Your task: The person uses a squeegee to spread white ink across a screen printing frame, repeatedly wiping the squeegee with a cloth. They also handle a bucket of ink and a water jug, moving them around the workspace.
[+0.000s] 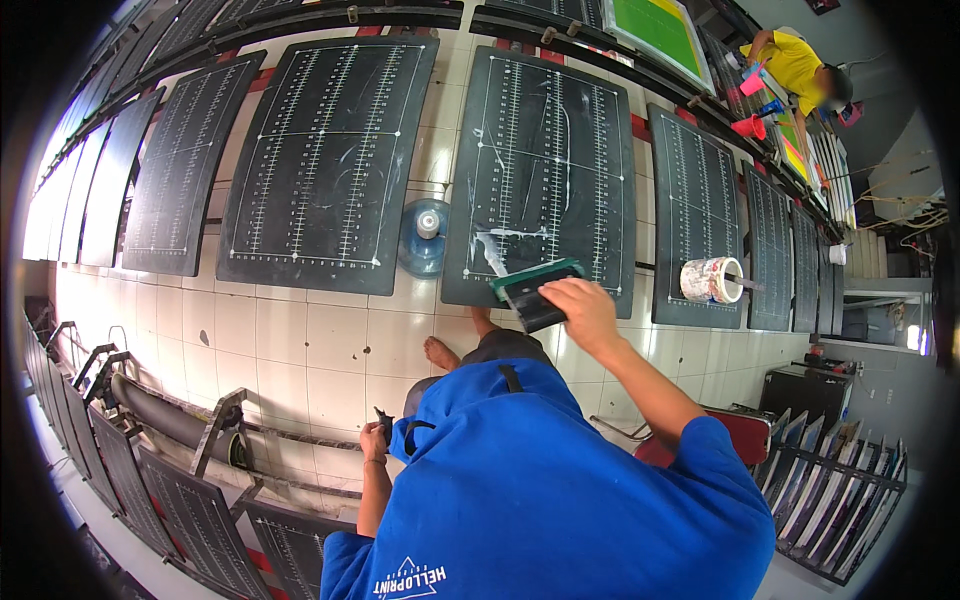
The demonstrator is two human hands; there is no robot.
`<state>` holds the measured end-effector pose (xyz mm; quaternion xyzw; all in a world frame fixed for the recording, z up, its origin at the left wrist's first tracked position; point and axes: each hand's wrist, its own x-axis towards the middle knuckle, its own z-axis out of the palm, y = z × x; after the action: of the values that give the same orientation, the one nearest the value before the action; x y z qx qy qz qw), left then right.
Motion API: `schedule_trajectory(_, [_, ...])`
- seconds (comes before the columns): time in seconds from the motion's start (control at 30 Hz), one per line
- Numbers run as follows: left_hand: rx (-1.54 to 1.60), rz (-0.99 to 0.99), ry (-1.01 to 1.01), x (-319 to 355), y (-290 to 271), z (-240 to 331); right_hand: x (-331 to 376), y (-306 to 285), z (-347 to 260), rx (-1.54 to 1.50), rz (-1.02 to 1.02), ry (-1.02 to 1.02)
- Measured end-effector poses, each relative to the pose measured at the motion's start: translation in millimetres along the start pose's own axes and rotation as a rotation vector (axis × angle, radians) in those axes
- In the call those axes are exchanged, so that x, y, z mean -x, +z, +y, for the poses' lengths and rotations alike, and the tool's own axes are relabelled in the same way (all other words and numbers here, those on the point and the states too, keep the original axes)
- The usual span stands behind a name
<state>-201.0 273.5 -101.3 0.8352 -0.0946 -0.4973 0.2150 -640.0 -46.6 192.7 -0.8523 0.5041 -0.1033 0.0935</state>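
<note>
My right hand [583, 312] grips a squeegee [532, 300], black with a green upper part, over the near edge of a black platen [590, 200]. White rulings and scales mark that platen, and a pale wet-looking smear [492, 254] lies just beyond the squeegee. Whether the squeegee touches the surface cannot be told. Low at my left side, my left hand [373, 442] is closed around a small dark object [384, 420] with a pointed tip; its kind is unclear.
More ruled platens [320, 160] stand in rows on both sides. A stained white tub [712, 280] sits on one at right. Beneath the gap is a blue water bottle [424, 245]. At far right a person in yellow [790, 68] works near coloured cups; a rack of frames [830, 490] stands behind right.
</note>
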Motion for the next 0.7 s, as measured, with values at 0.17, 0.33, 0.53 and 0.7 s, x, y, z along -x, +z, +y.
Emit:
schedule_trajectory(0.17, [0.229,-0.048,0.039,-1,7,28,-67,18,-33,-0.047,0.055,0.042])
schedule_trajectory(0.33, [0.387,-0.045,0.060,-1,18,40,-161,36,14,-0.011,0.197,0.027])
schedule_trajectory(0.53, [0.353,0.007,-0.026,41,32,51,-286,38,86,0.118,0.283,0.103])
schedule_trajectory(0.7, [0.264,0.027,-0.037,60,36,39,-346,35,133,0.184,0.332,0.174])
